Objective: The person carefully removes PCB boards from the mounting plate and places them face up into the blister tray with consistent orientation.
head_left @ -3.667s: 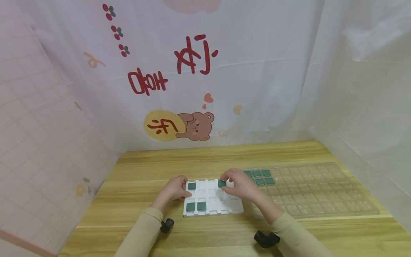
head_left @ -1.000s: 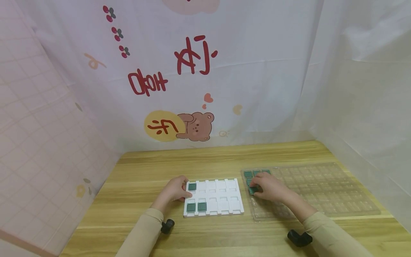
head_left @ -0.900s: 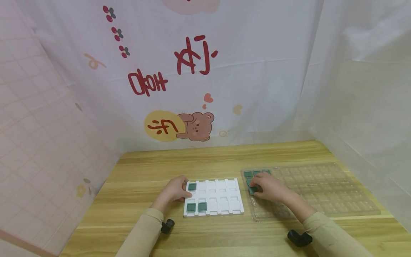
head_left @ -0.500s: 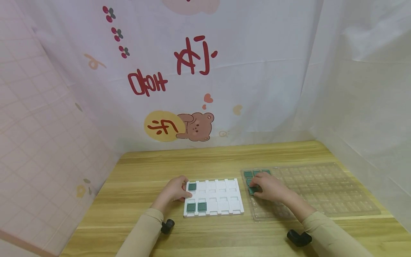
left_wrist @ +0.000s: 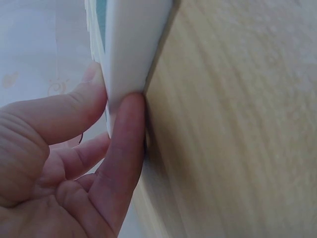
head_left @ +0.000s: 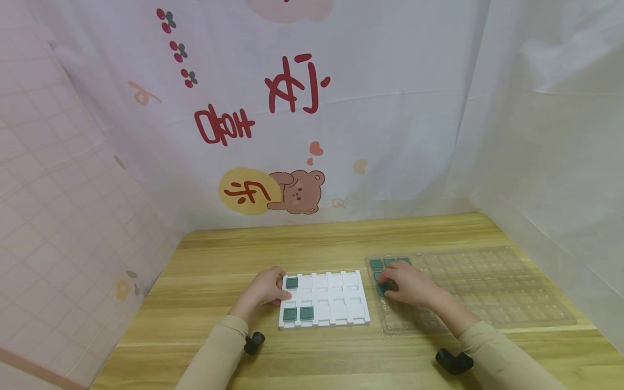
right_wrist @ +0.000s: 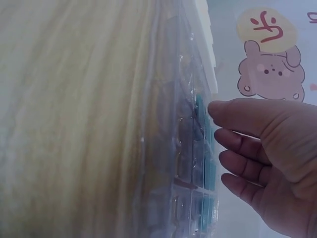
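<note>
My left hand [head_left: 265,287] grips the left edge of a white tray [head_left: 337,297], thumb on top and fingers beneath, as the left wrist view shows. Three small square green circuit boards lie in its pockets: one at the back left [head_left: 292,283] and two along the front left. To the right, my right hand [head_left: 409,284] is low over the left end of a clear plastic tray [head_left: 487,287]. Thumb and index finger meet around a green circuit board [head_left: 381,290], partly hidden by the fingers. In the right wrist view the other fingers [right_wrist: 242,163] curve loosely beside the tray.
More green boards [head_left: 376,264] fill the back-left pockets of the clear tray, some hidden by my right hand. Both trays lie on a wooden table [head_left: 312,357]. A printed white cloth [head_left: 390,119] hangs behind and at the sides. Black wrist mounts [head_left: 454,361] jut from both sleeves.
Earlier my right hand held a board above the white tray's back row; it has since moved right, to the clear tray. Over the last second both hands have stayed nearly still.
</note>
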`<state>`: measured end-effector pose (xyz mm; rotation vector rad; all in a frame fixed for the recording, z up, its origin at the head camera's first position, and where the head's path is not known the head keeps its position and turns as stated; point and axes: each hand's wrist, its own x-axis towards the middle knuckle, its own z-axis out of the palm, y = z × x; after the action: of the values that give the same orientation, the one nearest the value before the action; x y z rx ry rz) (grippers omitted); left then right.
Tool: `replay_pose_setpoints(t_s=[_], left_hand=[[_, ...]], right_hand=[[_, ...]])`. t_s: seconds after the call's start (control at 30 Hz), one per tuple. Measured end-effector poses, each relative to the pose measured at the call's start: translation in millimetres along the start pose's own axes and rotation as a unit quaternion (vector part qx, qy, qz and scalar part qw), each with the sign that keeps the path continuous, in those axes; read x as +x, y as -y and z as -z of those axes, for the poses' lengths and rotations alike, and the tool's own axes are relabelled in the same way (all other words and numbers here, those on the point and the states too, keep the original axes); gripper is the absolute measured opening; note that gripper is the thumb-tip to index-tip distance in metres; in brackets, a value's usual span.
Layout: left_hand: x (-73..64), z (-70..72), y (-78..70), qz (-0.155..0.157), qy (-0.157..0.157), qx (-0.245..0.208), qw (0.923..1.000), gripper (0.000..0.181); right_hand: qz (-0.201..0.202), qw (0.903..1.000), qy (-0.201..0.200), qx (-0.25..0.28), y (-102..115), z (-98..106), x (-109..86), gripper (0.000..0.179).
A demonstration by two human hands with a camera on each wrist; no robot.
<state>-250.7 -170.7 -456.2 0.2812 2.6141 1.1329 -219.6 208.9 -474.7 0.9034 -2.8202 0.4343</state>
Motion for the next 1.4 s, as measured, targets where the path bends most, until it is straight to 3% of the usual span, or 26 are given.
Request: replay_pose_setpoints(t_s=[0.43, 0.77, 1.0, 1.4], left_hand=[[0.2, 0.6, 0.0, 0.002, 0.002, 0.005, 1.0000, 0.060], [1.4, 0.4, 0.1, 0.002, 0.001, 0.014, 0.9999, 0.059], [0.9, -0.5, 0.4, 0.000, -0.001, 0.017, 0.9999, 0.059], [-0.1, -0.3, 0.9, 0.002, 0.002, 0.008, 1.0000, 0.059]], right_hand=[[0.001, 0.9977, -0.051, 0.045, 7, 13, 5.2, 0.015], [-0.021, 0.9931, -0.088, 0.074, 31, 14, 17.8, 0.016], [0.002, 0.9874, -0.122, 0.101, 51, 7, 32.4, 0.016], [0.011, 0.9854, -0.115, 0.125, 83, -4, 54.9, 0.021]])
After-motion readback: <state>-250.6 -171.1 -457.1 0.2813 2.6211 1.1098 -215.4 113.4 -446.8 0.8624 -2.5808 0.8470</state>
